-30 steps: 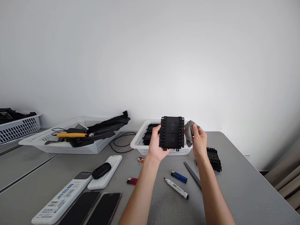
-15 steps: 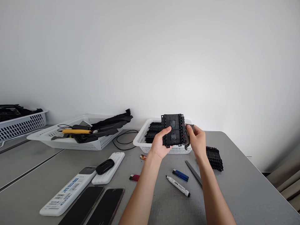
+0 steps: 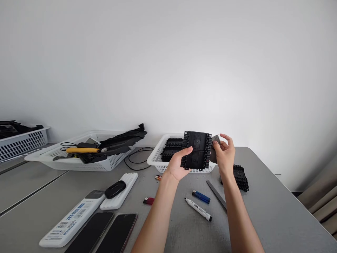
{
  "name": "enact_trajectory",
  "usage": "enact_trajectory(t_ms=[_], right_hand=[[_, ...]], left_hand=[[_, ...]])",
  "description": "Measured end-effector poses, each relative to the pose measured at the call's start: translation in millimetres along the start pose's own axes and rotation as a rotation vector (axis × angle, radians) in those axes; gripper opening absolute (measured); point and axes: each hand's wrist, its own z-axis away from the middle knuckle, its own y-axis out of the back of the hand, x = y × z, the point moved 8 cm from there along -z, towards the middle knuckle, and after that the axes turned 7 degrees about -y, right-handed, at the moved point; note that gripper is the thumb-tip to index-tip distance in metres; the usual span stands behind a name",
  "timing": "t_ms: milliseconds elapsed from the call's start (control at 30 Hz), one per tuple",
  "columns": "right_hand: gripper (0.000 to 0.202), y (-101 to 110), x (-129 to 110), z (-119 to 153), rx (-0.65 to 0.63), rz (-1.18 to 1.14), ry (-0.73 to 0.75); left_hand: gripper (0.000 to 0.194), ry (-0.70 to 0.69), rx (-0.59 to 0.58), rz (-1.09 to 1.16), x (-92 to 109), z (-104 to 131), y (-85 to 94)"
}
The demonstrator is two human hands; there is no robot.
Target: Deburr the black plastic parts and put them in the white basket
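My left hand (image 3: 177, 162) grips a flat black plastic tray-like part (image 3: 198, 150) by its left side, thumb across the face and fingers behind. Rows of small pegs and holes run down both of its side edges. At the part's right edge, my right hand (image 3: 223, 153) pinches a grey cloth or sponge-like piece (image 3: 215, 140), with the other fingers curled loosely above. Behind the held part stands a white basket (image 3: 156, 161) with similar black parts (image 3: 171, 149) inside. A stack of black parts (image 3: 240, 178) lies right of my right wrist.
On the grey table (image 3: 276, 218) lie a blue lighter (image 3: 201, 196), a white marker (image 3: 198, 209), a metal strip (image 3: 216, 194), a red lighter (image 3: 149, 201), power banks (image 3: 70, 221) and two phones (image 3: 117, 232). Another white basket (image 3: 100, 166) with tools stands left.
The black part now shows a plainer face and sits slightly lower and farther right. My right hand has moved a little right and up with the grey piece, its fingers lifted more.
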Motion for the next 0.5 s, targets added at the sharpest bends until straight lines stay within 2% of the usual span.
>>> enact_trajectory(t_ms=[100,233,367,433,500], right_hand=[[0.048,3,0,-1,0.019,0.027,0.019],[0.039,7,-2,-4,0.069,0.109,0.107],[0.025,9,-11,-1,0.153,0.215,0.223],[0.021,4,-15,1,0.115,0.253,0.243],[0.019,-3,-13,2,0.037,0.296,0.211]], left_hand=[[0.031,0.031,-0.065,-0.015,-5,1,-6.6],[0.025,0.015,-0.055,-0.026,-5,3,-14.2],[0.018,0.003,0.072,-0.05,-3,3,-8.6],[0.018,-0.024,0.18,-0.078,0,3,1.1],[0.021,-0.045,0.238,-0.104,2,3,7.8]])
